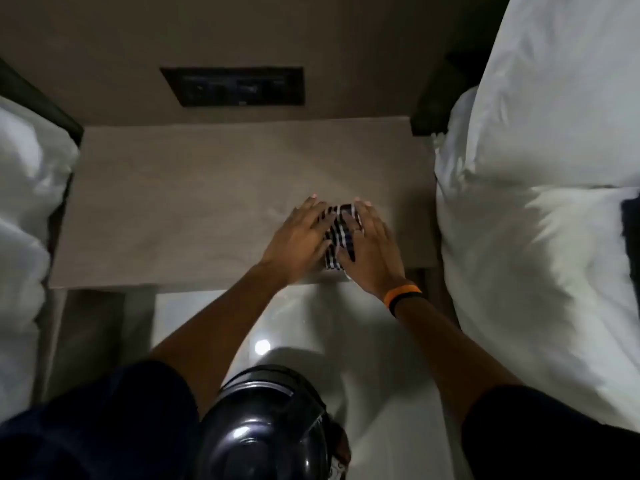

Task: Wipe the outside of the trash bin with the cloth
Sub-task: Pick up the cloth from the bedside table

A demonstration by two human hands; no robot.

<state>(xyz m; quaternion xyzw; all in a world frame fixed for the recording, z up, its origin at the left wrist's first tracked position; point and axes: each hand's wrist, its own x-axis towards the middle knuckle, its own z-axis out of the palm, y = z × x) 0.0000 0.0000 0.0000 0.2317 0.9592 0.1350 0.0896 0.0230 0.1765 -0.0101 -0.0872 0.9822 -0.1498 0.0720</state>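
Both hands lie flat, fingers spread, pressing a striped cloth (339, 233) onto the table (173, 209) near its front edge. At far left, white bedding (20, 209) borders the table. Next comes the left hand (298, 240), palm down on the cloth's left side. Beside it, the right hand (370, 251) covers the cloth's right side, with an orange and black band (403, 299) on its wrist. Below, a shiny black bin (266, 427) stands on the pale floor (374, 341) close to the person, well apart from the cloth. A dark switch panel (235, 86) sits on the wall above the table. At right lie white pillows (540, 133).
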